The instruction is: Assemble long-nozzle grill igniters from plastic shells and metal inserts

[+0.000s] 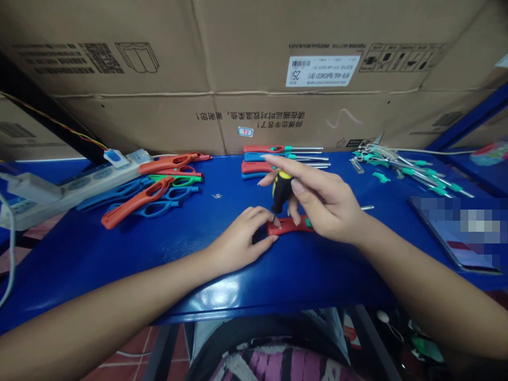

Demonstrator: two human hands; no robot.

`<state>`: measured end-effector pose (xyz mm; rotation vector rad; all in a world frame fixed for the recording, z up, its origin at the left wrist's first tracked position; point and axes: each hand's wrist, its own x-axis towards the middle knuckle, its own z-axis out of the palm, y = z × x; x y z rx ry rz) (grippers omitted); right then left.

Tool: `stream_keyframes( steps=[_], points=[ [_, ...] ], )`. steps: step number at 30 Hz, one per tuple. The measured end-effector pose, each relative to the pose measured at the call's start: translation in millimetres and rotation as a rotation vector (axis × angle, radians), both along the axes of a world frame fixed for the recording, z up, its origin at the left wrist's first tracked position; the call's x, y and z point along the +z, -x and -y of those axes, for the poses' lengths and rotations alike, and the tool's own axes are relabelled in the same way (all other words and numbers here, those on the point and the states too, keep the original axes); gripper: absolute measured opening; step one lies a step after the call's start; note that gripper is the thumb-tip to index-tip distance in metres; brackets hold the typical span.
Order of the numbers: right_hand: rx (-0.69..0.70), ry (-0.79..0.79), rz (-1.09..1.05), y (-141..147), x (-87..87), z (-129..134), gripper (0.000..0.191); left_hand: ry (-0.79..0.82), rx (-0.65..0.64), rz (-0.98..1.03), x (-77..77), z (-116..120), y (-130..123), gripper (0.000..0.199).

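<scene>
A red lighter (291, 225) with a long metal tube lies on the blue table in front of me. My left hand (248, 233) holds its left end between thumb and fingers. Above it, my right hand (321, 198) grips a black and yellow screwdriver (281, 193), tilted a little, its tip down at the lighter's left end by my left fingertips. Whether a screw is under the tip is hidden. Farther back lie red and blue lighters (257, 168) with metal tubes, side by side. Several tiny screws (216, 196) rest to the left of them.
Orange, blue and green lighter casings (138, 203) are piled at the left, against a white power strip (89, 180). Metal tubes with green parts (420, 169) are heaped at the back right. A phone or tablet (456, 235) lies at the right. Cardboard (159, 121) stands behind the table.
</scene>
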<state>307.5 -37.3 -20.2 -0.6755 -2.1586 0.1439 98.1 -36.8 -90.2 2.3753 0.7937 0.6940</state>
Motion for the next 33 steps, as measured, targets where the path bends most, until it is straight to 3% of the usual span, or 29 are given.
stream_keyframes(
  steps=[2, 7, 12, 17, 23, 25, 29, 33],
  points=[
    [0.044, 0.047, -0.043, 0.4, -0.3, -0.9, 0.038, -0.004, -0.003, -0.002, 0.0, 0.0, 0.1, 0.014],
    [-0.038, -0.155, -0.033, 0.8, 0.5, -2.1, 0.029, -0.016, 0.001, 0.011, -1.0, 0.3, 0.3, 0.013],
    [0.055, 0.018, -0.051, 1.8, -0.1, -2.3, 0.036, -0.02, -0.002, -0.005, -0.3, 0.4, -0.1, 0.013],
    [-0.053, -0.19, 0.039, 0.8, -1.5, 0.2, 0.031, -0.017, 0.006, 0.015, -0.6, 0.1, -0.8, 0.016],
    [0.101, 0.053, -0.015, 1.3, 2.8, 2.2, 0.034, -0.022, 0.004, 0.015, -1.5, -0.5, -0.8, 0.011],
    [0.053, 0.014, -0.031, 1.3, 3.7, 1.3, 0.026, -0.02, 0.013, 0.016, -2.5, -0.5, -0.7, 0.012],
    [-0.022, -0.073, 0.003, 1.7, 3.6, 1.5, 0.03, -0.024, 0.018, 0.03, -3.5, -0.4, -0.6, 0.015],
    [0.068, 0.097, -0.032, 2.9, 4.2, 4.5, 0.035, -0.031, 0.014, 0.033, -3.5, -0.5, -0.5, 0.012]
  ],
)
